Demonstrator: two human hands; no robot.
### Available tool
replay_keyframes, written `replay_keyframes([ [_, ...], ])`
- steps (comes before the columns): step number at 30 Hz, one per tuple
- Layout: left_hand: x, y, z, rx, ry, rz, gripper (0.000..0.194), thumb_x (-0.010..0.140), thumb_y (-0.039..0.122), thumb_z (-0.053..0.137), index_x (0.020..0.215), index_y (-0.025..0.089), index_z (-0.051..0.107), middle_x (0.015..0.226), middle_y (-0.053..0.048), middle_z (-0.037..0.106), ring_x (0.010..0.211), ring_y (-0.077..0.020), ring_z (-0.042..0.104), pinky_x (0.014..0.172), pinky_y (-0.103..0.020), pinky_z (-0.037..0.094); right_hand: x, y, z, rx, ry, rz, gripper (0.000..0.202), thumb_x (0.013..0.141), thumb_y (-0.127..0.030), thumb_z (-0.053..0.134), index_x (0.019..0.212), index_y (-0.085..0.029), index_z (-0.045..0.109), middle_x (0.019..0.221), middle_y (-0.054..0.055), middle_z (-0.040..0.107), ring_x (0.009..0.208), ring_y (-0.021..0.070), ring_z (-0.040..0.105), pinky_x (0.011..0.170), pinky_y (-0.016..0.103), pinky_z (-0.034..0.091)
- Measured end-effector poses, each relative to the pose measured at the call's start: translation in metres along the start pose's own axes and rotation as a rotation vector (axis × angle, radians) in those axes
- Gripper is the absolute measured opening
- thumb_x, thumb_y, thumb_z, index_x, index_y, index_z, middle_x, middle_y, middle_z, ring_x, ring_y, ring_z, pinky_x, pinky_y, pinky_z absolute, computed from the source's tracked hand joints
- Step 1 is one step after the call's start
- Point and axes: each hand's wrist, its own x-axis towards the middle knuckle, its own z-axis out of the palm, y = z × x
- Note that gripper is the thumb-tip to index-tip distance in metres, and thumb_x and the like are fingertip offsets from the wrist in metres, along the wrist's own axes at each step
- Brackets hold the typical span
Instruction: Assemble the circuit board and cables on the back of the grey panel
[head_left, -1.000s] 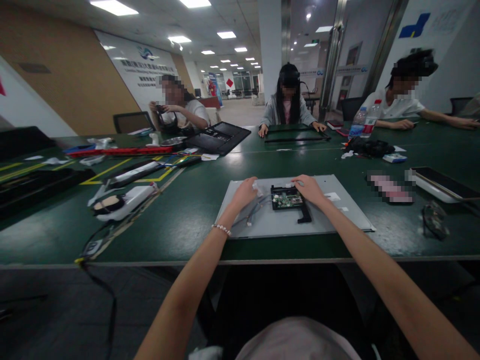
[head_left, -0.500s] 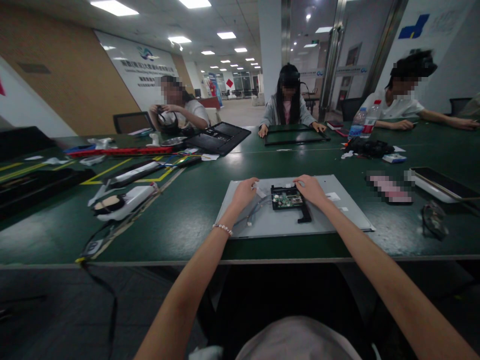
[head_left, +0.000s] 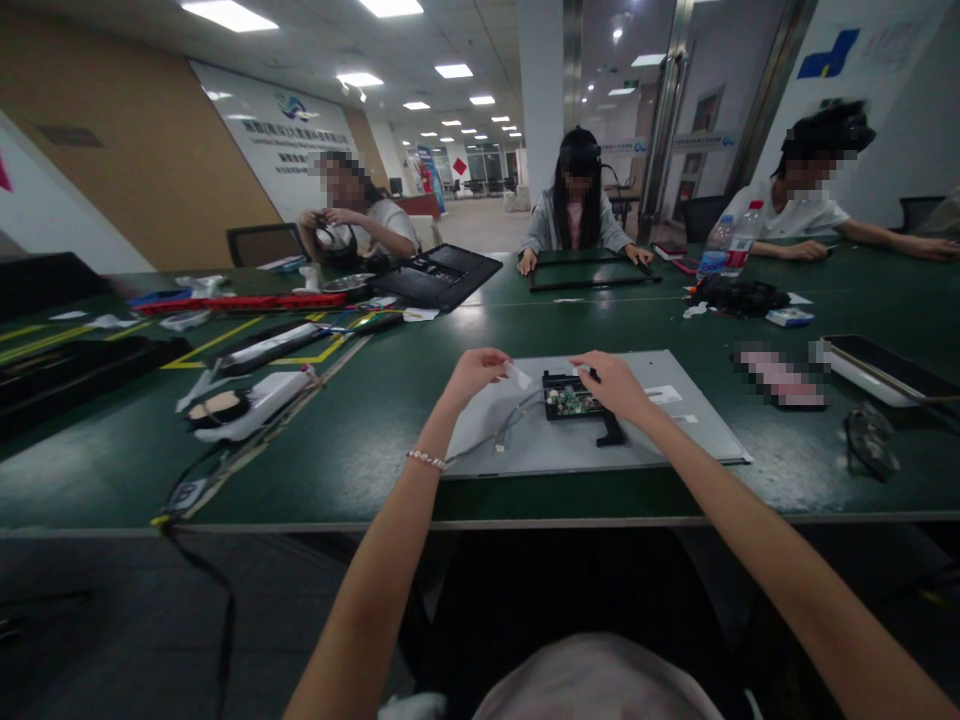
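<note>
A grey flat panel (head_left: 645,440) lies on the table in front of me. On it sits a black bracket (head_left: 611,434) with a green circuit board (head_left: 568,402). Thin grey cables (head_left: 510,421) run from the board's left side across the panel. My left hand (head_left: 478,374), raised over the panel's upper left, is closed in a pinch on a small white strip of tape (head_left: 520,375). My right hand (head_left: 613,382) rests over the right part of the bracket, fingers stretched out and apart; it hides part of the board.
Across the table a person holds a black frame (head_left: 592,286). Bottles (head_left: 739,240) and a black bundle (head_left: 739,296) stand behind to the right; a pink phone (head_left: 784,378) lies nearer. At left are a white handheld tool (head_left: 259,402) and a black panel (head_left: 442,275).
My left hand has moved slightly left, with the white strip now showing beyond its fingertips. My right hand has shifted left and lower over the board, covering more of it.
</note>
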Motion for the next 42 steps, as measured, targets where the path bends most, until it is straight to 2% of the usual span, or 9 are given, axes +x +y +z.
replay_keyframes([
  [4,-0.008,0.007,-0.004,0.001,-0.213,-0.107,0.02,0.068,0.019,0.067,0.086,0.012,0.073,0.077,-0.006,0.072,0.069,-0.0152,0.066,0.067,-0.026,0.053,-0.005,-0.02,0.002,0.047,-0.109,-0.086,0.032,0.093,-0.015,0.05,0.119,-0.02,0.07,0.118,0.009,0.071,0.112,0.0235,0.064,0.103,0.042,0.047],
  [8,-0.011,0.011,-0.005,0.09,-0.319,-0.148,0.021,0.068,0.016,0.067,0.088,0.014,0.073,0.081,-0.005,0.073,0.073,-0.0155,0.067,0.067,-0.025,0.054,-0.009,-0.029,0.004,0.071,-0.218,-0.152,0.036,0.093,-0.013,0.051,0.126,-0.02,0.067,0.124,0.011,0.069,0.118,0.0246,0.061,0.104,0.046,0.046],
  [14,-0.012,0.012,-0.005,0.144,-0.396,-0.156,0.02,0.069,0.016,0.065,0.087,0.014,0.074,0.08,-0.005,0.073,0.071,-0.0146,0.066,0.063,-0.023,0.052,-0.01,-0.038,0.006,0.071,-0.285,-0.238,0.038,0.093,-0.012,0.051,0.128,-0.02,0.065,0.126,0.012,0.068,0.119,0.0247,0.06,0.105,0.047,0.046],
  [20,-0.012,0.006,-0.005,0.172,-0.398,-0.142,0.019,0.066,0.014,0.064,0.083,0.015,0.073,0.073,-0.003,0.071,0.066,-0.014,0.064,0.059,-0.022,0.049,-0.012,-0.059,0.01,0.091,-0.366,-0.425,0.038,0.093,-0.014,0.053,0.129,-0.018,0.063,0.131,0.013,0.065,0.124,0.0239,0.058,0.108,0.046,0.044],
  [26,-0.009,-0.003,-0.004,0.229,-0.398,-0.14,0.021,0.064,0.014,0.065,0.083,0.015,0.073,0.074,-0.003,0.072,0.069,-0.016,0.066,0.061,-0.023,0.05,-0.016,-0.068,0.017,-0.004,-0.446,-0.509,0.035,0.094,-0.019,0.055,0.127,-0.016,0.065,0.132,0.014,0.065,0.13,0.0263,0.054,0.112,0.049,0.039],
  [32,-0.006,-0.008,-0.002,0.385,-0.377,-0.025,0.026,0.06,0.012,0.064,0.084,0.016,0.073,0.075,-0.001,0.071,0.073,-0.0163,0.065,0.067,-0.024,0.05,-0.017,-0.07,0.021,-0.075,-0.477,-0.51,0.033,0.095,-0.021,0.054,0.125,-0.015,0.066,0.129,0.013,0.068,0.131,0.0287,0.054,0.111,0.052,0.038],
  [37,-0.009,0.0,-0.002,0.566,-0.354,0.187,0.029,0.059,0.011,0.064,0.086,0.017,0.072,0.085,-0.004,0.068,0.081,-0.0182,0.062,0.075,-0.026,0.049,-0.017,-0.07,0.022,-0.057,-0.475,-0.516,0.03,0.095,-0.02,0.054,0.121,-0.014,0.067,0.125,0.014,0.069,0.126,0.0286,0.058,0.109,0.051,0.041],
  [42,-0.013,0.005,0.001,0.611,-0.503,0.304,0.022,0.061,0.007,0.053,0.074,0.017,0.068,0.076,-0.002,0.064,0.074,-0.0161,0.058,0.072,-0.025,0.045,-0.017,-0.071,0.021,-0.036,-0.481,-0.508,0.026,0.095,-0.02,0.054,0.116,-0.015,0.069,0.122,0.013,0.071,0.119,0.0273,0.061,0.105,0.048,0.044],
])
